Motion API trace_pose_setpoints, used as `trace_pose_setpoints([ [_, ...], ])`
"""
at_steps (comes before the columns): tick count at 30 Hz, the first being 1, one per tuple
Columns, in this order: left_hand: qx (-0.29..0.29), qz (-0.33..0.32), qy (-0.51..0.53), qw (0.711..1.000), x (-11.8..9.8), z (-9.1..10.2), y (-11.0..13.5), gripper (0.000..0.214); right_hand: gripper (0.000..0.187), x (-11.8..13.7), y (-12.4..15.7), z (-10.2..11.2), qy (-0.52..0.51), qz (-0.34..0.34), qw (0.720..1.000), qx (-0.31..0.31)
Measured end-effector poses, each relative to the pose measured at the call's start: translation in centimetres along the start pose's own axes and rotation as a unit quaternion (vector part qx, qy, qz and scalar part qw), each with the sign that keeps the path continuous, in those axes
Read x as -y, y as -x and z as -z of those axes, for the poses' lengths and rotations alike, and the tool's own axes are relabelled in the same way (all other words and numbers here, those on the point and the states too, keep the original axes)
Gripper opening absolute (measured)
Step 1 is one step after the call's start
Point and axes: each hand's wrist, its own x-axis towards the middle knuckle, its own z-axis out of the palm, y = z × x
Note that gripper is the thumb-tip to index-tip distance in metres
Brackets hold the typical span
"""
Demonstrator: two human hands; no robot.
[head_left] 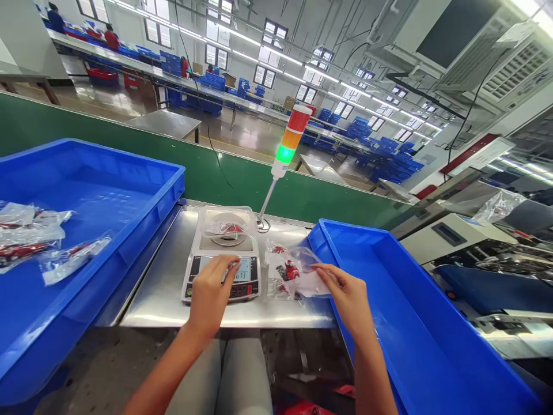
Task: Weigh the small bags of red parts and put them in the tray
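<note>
My right hand pinches the right edge of a clear plastic bag with red and black parts inside. This bag lies over other small bags on the metal bench, right of a digital scale. Over the scale's lit display, my left hand has its fingers curled, thumb and fingertips close together, with nothing visible in them. It partly covers the digits. On the weighing plate rests another clear bag with something red in it.
A large blue tray on the left holds several bagged items. Another blue tray stands on the right, beside a machine. Behind the scale rises a signal tower lit green, before a green partition.
</note>
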Motion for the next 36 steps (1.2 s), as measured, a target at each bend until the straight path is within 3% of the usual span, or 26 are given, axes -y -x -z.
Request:
trace_pose_setpoints([
  [2, 0.011, -0.082, -0.087, 0.993, 1.1, 0.1, -2.3, 0.022, 0.042, -0.1, -0.5, 0.4, 0.023, 0.008, 0.999, -0.026],
  [4, 0.062, -0.122, -0.148, 0.980, 2.2, -0.3, -4.5, 0.028, 0.043, 0.2, -1.2, 0.6, 0.033, 0.016, 0.998, -0.044],
  [6, 0.112, -0.104, -0.156, 0.976, 3.0, -1.1, -6.6, 0.028, 0.044, 0.9, -2.3, 0.5, 0.030, 0.030, 0.998, -0.056],
  [8, 0.112, -0.043, -0.135, 0.984, 3.3, -1.6, -8.6, 0.017, 0.044, 2.1, -3.7, 0.0, 0.020, 0.055, 0.996, -0.060],
  [10, 0.063, 0.022, -0.128, 0.989, 3.4, -1.4, -10.7, 0.012, 0.043, 3.7, -5.6, -0.7, 0.010, 0.094, 0.994, -0.060],
  [12, -0.022, 0.074, -0.130, 0.988, 3.4, -0.1, -12.7, 0.015, 0.039, 5.5, -7.8, -2.1, 0.003, 0.138, 0.989, -0.057],
  [16, -0.232, 0.128, -0.045, 0.963, 3.6, 5.3, -15.2, 0.018, 0.028, 8.2, -12.5, -6.7, -0.007, 0.219, 0.976, -0.007],
  [19, -0.345, 0.120, -0.045, 0.930, 4.2, 10.2, -14.7, 0.027, 0.025, 8.7, -14.6, -11.0, 0.004, 0.274, 0.960, 0.051],
  [22, -0.413, 0.155, -0.132, 0.888, 5.2, 14.6, -12.5, 0.022, 0.025, 7.6, -14.3, -13.9, 0.010, 0.342, 0.934, 0.103],
  [24, -0.396, 0.213, -0.202, 0.870, 6.3, 16.8, -10.7, 0.018, 0.026, 6.0, -12.8, -14.5, 0.006, 0.372, 0.918, 0.137],
  [25, -0.358, 0.236, -0.230, 0.873, 6.9, 17.5, -9.8, 0.019, 0.028, 5.0, -11.9, -14.3, 0.001, 0.378, 0.914, 0.148],
  [28, -0.271, 0.257, -0.276, 0.885, 8.3, 18.1, -7.6, 0.028, 0.040, 1.4, -9.2, -12.1, -0.016, 0.357, 0.922, 0.149],
  [30, -0.252, 0.240, -0.283, 0.894, 8.5, 17.0, -6.7, 0.041, 0.044, -1.2, -7.9, -9.9, -0.007, 0.305, 0.945, 0.121],
  [33, -0.210, 0.188, -0.244, 0.928, 7.5, 13.9, -5.9, 0.054, 0.032, -5.2, -6.1, -7.4, 0.042, 0.215, 0.972, 0.083],
  [36, -0.117, 0.164, -0.144, 0.969, 5.5, 10.3, -4.5, 0.046, 0.022, -8.5, -3.5, -7.0, 0.101, 0.179, 0.974, 0.096],
])
